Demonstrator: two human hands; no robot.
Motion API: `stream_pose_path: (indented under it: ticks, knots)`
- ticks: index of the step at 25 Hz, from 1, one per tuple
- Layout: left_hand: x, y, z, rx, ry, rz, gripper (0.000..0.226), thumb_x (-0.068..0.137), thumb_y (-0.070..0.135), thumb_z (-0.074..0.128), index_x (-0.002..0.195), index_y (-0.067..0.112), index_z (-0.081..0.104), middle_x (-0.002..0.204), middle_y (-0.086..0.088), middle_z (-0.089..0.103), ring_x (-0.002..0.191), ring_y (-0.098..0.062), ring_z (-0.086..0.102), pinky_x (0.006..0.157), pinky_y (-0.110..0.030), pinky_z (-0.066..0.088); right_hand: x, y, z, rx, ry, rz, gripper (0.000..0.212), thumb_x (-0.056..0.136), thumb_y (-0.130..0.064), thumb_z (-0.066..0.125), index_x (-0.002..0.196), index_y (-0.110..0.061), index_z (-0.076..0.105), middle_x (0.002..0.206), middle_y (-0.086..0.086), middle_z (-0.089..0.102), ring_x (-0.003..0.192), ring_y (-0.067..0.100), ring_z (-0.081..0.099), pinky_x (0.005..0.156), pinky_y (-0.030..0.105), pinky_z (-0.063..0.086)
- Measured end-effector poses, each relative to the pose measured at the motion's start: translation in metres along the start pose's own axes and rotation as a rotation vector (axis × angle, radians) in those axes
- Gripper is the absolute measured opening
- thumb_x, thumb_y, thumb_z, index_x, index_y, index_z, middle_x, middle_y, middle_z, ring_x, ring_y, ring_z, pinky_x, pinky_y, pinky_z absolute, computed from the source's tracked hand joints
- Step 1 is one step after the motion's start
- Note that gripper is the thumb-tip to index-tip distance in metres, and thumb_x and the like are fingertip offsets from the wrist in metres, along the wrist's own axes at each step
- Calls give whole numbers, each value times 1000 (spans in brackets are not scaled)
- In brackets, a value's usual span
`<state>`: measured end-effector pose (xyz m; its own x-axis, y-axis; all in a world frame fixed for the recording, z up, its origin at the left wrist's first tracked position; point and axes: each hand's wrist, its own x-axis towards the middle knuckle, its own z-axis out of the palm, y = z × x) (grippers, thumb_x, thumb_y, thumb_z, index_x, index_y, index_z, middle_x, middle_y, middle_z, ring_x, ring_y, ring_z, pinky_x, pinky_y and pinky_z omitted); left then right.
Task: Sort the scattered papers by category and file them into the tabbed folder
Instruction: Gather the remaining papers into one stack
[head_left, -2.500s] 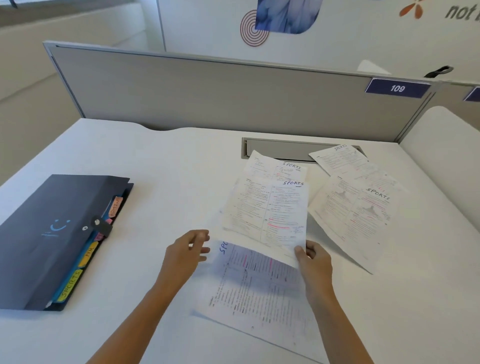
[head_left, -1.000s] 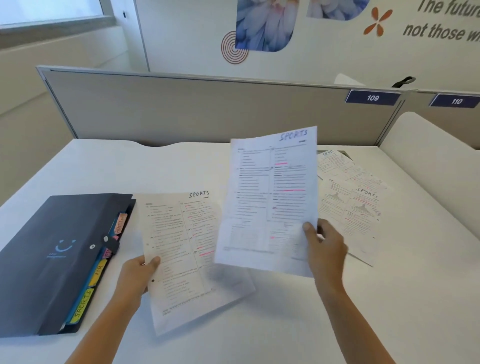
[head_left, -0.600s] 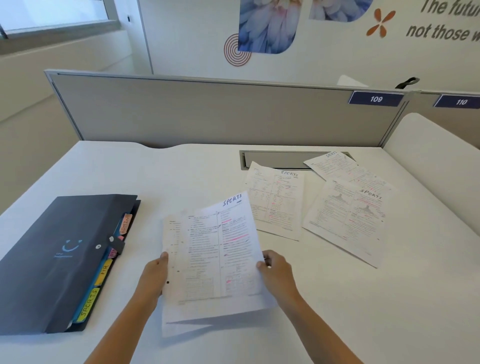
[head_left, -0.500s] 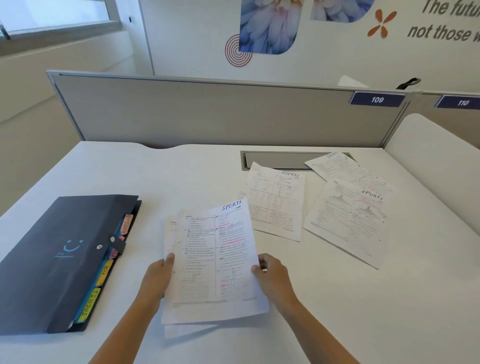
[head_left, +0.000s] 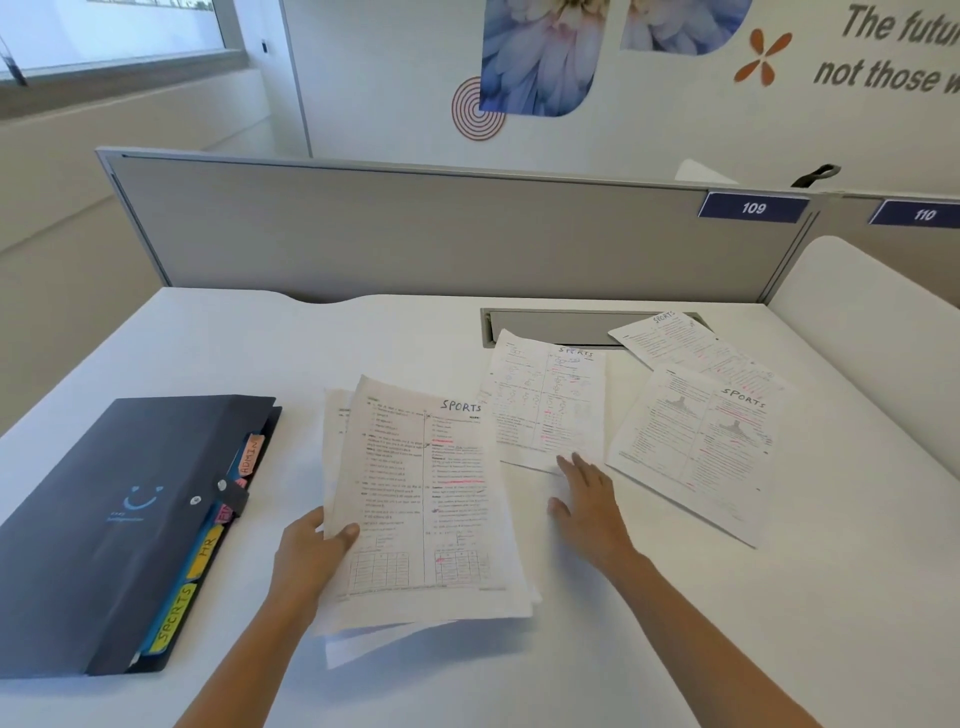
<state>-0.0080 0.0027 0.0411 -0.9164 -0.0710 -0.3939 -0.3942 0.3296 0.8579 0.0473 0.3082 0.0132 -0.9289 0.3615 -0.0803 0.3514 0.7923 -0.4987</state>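
My left hand (head_left: 311, 553) grips the left edge of a small stack of printed sheets (head_left: 421, 499), the top one headed SPORTS, held just above the white desk (head_left: 675, 623). My right hand (head_left: 589, 506) is empty with fingers spread, its fingertips at the near edge of another SPORTS sheet (head_left: 545, 400) lying flat. Two more SPORTS sheets lie to the right, one near (head_left: 696, 441) and one farther back (head_left: 675, 340). The dark tabbed folder (head_left: 119, 519) lies shut at the left, with coloured tabs reading SPORTS, HR and ADMIN along its right edge.
A grey partition (head_left: 441, 234) with number plates 109 and 110 closes the desk's far side. A grey cable tray slot (head_left: 540, 325) is set into the desk behind the papers. A white curved divider (head_left: 872, 322) stands at the right.
My right hand has let go of the stack and moved right to the flat sheet. The left hand alone now holds the stack, which has tilted a little.
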Motion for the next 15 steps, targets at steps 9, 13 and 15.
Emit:
stream_pose_path:
  ticks: [9, 13, 15]
  knots:
    - [7, 3, 7, -139, -46, -28, 15, 91, 10, 60, 105, 16, 58, 99, -10, 66, 87, -35, 64, 78, -47, 54, -46, 7, 3, 8, 34, -238, 23, 94, -16, 50, 99, -33, 65, 72, -30, 63, 73, 7, 56, 71, 22, 45]
    - [10, 8, 17, -139, -76, -21, 16, 90, 10, 60, 105, 15, 59, 104, -10, 66, 91, -36, 64, 81, -50, 53, -50, 0, -8, 264, 361, 16, 22, 90, -3, 54, 104, -15, 66, 90, -4, 67, 84, 14, 63, 73, 13, 45]
    - [11, 12, 23, -136, -85, -16, 16, 90, 10, 60, 105, 16, 58, 104, -9, 65, 91, -37, 64, 80, -50, 53, -38, -3, -12, 263, 391, 212, 28, 89, -9, 59, 117, -7, 58, 107, 7, 61, 101, 23, 58, 82, 22, 44]
